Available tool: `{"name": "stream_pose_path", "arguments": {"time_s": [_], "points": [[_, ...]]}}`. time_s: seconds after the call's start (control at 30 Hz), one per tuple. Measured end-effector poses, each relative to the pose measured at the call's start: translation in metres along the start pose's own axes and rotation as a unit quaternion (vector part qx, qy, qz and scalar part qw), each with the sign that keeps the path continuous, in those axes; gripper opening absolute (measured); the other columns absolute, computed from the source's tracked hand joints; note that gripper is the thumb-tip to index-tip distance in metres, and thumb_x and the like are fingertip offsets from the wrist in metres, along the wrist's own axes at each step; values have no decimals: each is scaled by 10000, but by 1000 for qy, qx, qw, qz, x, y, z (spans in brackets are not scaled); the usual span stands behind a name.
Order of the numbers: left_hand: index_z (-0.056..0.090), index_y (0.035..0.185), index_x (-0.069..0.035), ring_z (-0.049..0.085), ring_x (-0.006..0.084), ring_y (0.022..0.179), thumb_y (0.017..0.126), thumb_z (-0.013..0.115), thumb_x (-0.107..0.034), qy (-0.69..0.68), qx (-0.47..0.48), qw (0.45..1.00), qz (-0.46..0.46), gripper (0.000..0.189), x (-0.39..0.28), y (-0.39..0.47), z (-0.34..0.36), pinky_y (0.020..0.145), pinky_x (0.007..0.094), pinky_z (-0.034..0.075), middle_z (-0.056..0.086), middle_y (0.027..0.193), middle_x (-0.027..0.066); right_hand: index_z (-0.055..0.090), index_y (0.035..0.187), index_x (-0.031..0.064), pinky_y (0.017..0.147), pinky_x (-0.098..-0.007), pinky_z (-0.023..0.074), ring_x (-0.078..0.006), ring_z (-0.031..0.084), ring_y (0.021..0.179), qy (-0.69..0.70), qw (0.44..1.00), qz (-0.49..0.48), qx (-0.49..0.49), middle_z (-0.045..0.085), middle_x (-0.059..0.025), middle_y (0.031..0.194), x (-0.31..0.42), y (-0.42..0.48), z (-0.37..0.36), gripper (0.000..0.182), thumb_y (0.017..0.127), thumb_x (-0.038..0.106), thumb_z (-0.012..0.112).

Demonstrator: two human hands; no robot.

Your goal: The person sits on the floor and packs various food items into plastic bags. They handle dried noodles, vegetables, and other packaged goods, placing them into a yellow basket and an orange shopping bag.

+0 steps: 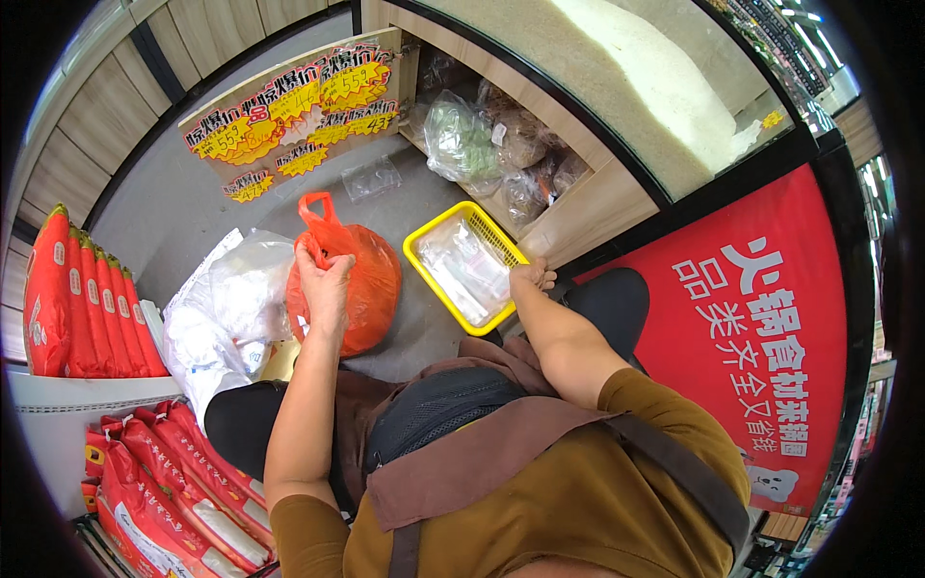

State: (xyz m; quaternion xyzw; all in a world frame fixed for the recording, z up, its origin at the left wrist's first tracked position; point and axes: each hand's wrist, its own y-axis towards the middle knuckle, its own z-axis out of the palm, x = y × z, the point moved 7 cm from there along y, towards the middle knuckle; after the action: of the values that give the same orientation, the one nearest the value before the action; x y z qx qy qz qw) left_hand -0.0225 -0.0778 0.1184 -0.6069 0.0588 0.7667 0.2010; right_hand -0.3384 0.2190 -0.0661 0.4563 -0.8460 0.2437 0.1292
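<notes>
My left hand (323,282) grips the gathered neck of a bulging red plastic bag (372,289), and one handle loop stands up above my fingers. The bag's contents are hidden. At the right corner of a yellow plastic basket (421,278), my right hand (532,276) lies against the rim with its fingers curled beyond it. Whether those fingers hold the rim cannot be made out. Clear plastic bags or sheets (466,267) lie flat inside the basket.
An open cabinet (571,195) holds clear bags of produce (462,137). Its door panel (289,119) bears yellow price stickers. White plastic bags (246,289) lie left of the red bag. Red packaged sacks (94,303) stand farther left. A flat clear bag (371,178) lies on the floor.
</notes>
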Motion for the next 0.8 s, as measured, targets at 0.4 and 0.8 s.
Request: {"name": "stream_pose_path", "arguments": {"time_s": [0.4,0.8], "points": [[547,912,-86,535,88,646,849,582,-86,-109,10,986,-124,72,30,17,25,561,242,425,585,815,4,663,936,60,875,-350,454,-306,594,943,151,803,-531,224,633,-142,905,103,-87,17,259,702,-7,575],[602,904,-82,522,75,707,805,591,-80,-63,55,996,0,100,-21,12,53,643,232,418,580,817,0,664,934,123,782,-452,409,-263,517,1060,218,339,-847,-346,576,-102,1093,342,-263,-438,228,713,104,612]]}}
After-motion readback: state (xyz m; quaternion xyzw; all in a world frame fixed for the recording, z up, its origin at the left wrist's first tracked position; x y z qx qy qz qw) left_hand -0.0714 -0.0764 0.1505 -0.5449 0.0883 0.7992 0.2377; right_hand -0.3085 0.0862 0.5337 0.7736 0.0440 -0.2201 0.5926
